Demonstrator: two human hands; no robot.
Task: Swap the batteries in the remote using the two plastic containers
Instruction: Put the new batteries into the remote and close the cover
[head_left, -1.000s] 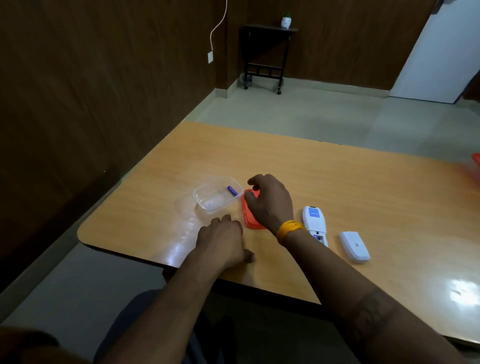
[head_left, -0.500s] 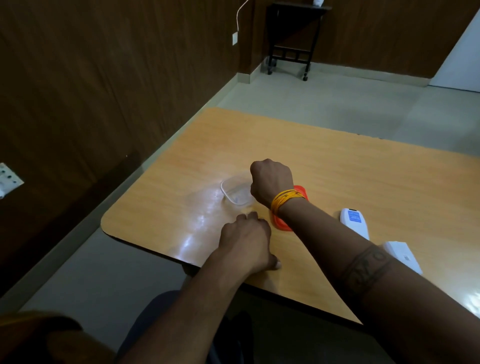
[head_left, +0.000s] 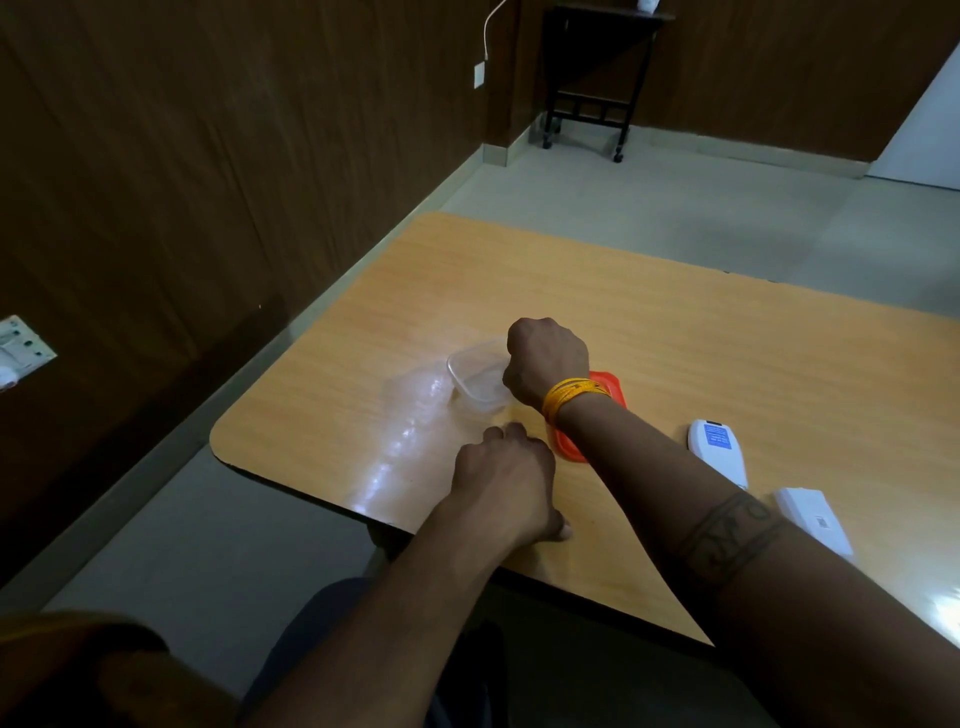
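On the orange-wood table (head_left: 675, 332) set by the dark panelled wall, your right hand (head_left: 548, 361) hangs over the clear plastic container (head_left: 475, 384) with its fingers curled down out of sight, so you cannot tell whether it pinches a battery, while your left hand (head_left: 506, 480) rests loosely curled just in front, probably to steady you. Beyond your wrist lie the orange lid (head_left: 608, 387), the remote (head_left: 719, 457) and, nearer you, its battery cover (head_left: 813, 519), likely laid off so the bay stays open.

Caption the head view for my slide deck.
Right hand reaches into clear plastic container beside orange lid; white remote waits nearby.
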